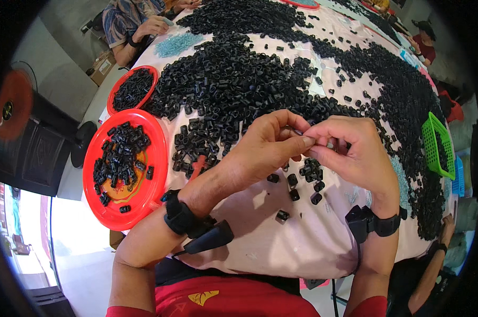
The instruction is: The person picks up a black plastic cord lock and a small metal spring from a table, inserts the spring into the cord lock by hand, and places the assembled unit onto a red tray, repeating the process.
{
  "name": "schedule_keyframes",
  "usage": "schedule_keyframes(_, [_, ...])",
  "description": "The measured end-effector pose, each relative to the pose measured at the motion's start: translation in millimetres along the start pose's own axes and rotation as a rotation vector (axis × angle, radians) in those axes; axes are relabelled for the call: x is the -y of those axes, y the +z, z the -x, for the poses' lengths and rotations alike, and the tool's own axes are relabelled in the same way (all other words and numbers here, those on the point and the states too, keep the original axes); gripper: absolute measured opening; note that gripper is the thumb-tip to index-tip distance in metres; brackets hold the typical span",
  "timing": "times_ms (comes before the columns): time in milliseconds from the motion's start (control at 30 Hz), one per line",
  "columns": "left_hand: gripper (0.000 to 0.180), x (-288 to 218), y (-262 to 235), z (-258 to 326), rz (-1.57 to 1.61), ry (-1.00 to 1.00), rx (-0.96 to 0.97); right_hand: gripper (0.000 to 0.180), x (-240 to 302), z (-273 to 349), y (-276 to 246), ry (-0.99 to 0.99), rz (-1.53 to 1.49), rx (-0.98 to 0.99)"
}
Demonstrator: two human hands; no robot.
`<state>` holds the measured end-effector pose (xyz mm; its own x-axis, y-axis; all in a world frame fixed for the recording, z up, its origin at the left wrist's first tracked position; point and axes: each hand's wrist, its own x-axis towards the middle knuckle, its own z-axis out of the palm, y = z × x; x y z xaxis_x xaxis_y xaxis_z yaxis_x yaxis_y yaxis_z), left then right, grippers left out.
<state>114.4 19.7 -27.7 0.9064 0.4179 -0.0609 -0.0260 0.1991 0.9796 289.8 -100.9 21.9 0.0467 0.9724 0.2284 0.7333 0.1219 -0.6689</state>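
My left hand point(268, 145) and my right hand point(352, 150) meet over the near part of the table, fingertips pinched together. What they hold between them is small and mostly hidden by the fingers; a greyish bit shows by the right fingers. Just below the hands lie several small black plastic pieces point(311, 170) with openings in them. A large heap of similar black pieces point(223, 79) spreads beyond. Beside my left forearm is a red object point(198, 167), partly covered by the arm. Each wrist wears a black strap with a small device.
To the left stands a red tray point(159, 158) of black pieces, with a second red tray point(156, 79) behind it. Pale bluish small parts point(178, 45) lie far left, near another person's hand point(153, 25). A green basket point(435, 142) sits at the right edge of the pink-covered table point(281, 248).
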Motion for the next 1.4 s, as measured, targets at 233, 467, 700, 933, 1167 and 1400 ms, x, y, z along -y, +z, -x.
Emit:
schedule_keyframes(233, [0.025, 16.2, 10.2, 37.9, -1.143, 0.255, -0.017, 0.011, -44.0, 1.9, -0.1, 0.150, 0.013, 0.085])
schedule_keyframes(467, [0.014, 4.5, -12.4, 50.3, -0.851, 0.169, -0.117, 0.016, -43.5, -1.1, 23.5, 0.054, 0.126, 0.195])
schedule_keyframes(700, [0.031, 20.0, -16.7, 36.1, -1.159, 0.330, -0.165, 0.010, -34.0, 4.3, -11.9, 0.352, 0.230, 0.115])
schedule_keyframes(933, [0.021, 7.9, -25.4, 56.7, -1.036, 0.276, -0.239, 0.015, -30.7, 6.1, -9.2, 0.250, 0.318, 0.313])
schedule_keyframes(1167, [0.023, 14.8, -32.0, 61.6, -1.014, 0.277, -0.217, 0.018, -34.8, 5.4, -1.8, 0.265, 0.366, 0.348])
schedule_keyframes(1400, [0.025, 27.5, -17.6, 49.1, -1.102, 0.322, -0.208, 0.012, -30.8, 0.9, -6.2, 0.283, 0.176, 0.309])
